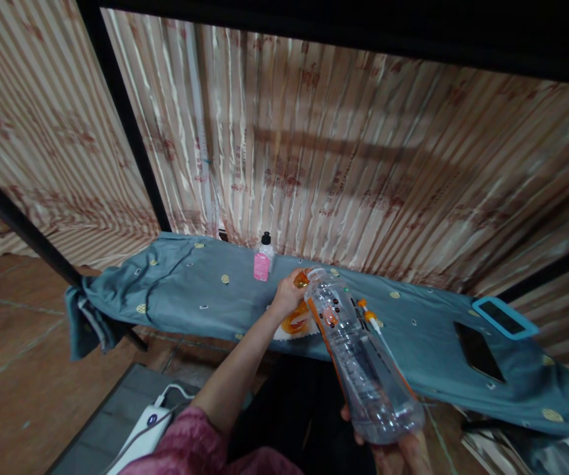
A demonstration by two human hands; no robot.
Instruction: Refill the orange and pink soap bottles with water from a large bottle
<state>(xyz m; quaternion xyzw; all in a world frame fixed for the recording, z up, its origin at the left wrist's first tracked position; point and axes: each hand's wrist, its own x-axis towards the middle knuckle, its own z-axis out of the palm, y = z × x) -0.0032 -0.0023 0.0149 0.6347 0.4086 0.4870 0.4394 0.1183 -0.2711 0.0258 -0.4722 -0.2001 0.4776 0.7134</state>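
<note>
A large clear plastic bottle [358,356] with an orange-edged label lies tilted across the view, its mouth toward the shelf and its base toward me. My right hand [397,452] grips it around the base. Up at the bottle's mouth, my left hand [289,292] is closed on a small see-through amber piece [302,280], whose exact kind I cannot make out. Below that hand, something orange and shiny [295,322] rests on a white scalloped-edge mat [284,335], partly hidden by hand and bottle. An orange pump head with a white tube [370,316] lies just right of the bottle.
A blue-grey cloth [190,284] covers the long narrow surface. On it stand a pink-labelled bottle with a black cap [263,260], a dark phone [479,351] and a light-blue framed object [506,318]. Black poles and a striped curtain [314,152] enclose it. A white power bank [140,432] sits lower left.
</note>
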